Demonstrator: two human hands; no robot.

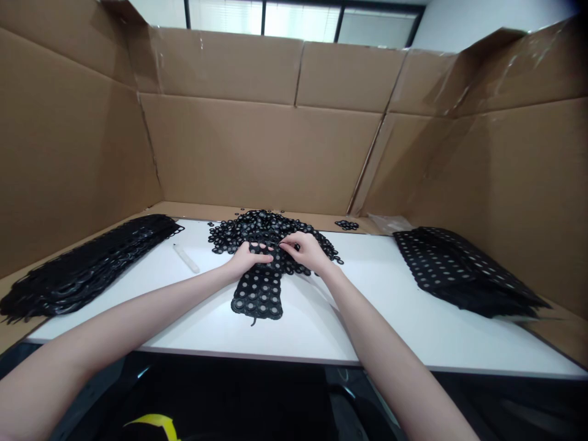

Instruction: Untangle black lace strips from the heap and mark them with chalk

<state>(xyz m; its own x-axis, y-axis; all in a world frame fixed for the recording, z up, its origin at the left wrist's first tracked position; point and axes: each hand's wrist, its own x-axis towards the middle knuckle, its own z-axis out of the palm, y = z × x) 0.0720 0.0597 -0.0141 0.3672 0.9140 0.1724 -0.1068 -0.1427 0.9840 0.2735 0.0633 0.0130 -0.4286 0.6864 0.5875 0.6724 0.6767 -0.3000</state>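
Note:
A black perforated rubber sheet [258,293] full of round holes lies on the white table [321,318] in front of me. My left hand [248,255] is closed, its fingers pinching the sheet's far edge. My right hand [307,249] is also closed in a pinch on the same far edge, close beside the left. Just behind both hands is a heap of loose black rings [261,229].
A stack of black stripped sheets [87,263] lies at the left, a stack of perforated black sheets [459,269] at the right. A white stick [186,258] rests left of the heap. A few stray rings [346,225] lie at the back. Cardboard walls [257,147] surround the table.

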